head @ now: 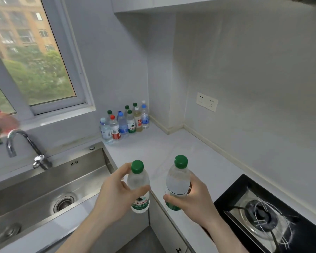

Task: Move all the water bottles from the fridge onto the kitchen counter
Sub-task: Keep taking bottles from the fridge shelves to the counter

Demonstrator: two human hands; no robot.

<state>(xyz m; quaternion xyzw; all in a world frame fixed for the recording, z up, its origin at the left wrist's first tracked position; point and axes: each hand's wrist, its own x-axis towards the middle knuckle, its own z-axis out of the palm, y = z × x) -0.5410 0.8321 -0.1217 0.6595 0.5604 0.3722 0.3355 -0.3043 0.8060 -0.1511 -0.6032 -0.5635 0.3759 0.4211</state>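
Head view: my left hand [115, 194] and right hand [193, 199] each grasp a bottle [138, 187]; I set both upright beside the cluster [125, 121] at the counter's [171, 148] far corner.

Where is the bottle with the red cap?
The bottle with the red cap stands in the bottle group at the counter's back corner, below the window.

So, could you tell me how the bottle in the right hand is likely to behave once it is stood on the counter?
The bottle in the right hand looks tall and narrow, so it may tip if nudged. Its clear wall looks fogged, so it could be slippery. It appears full, so probably heavy for its size and fairly steady on the flat counter.
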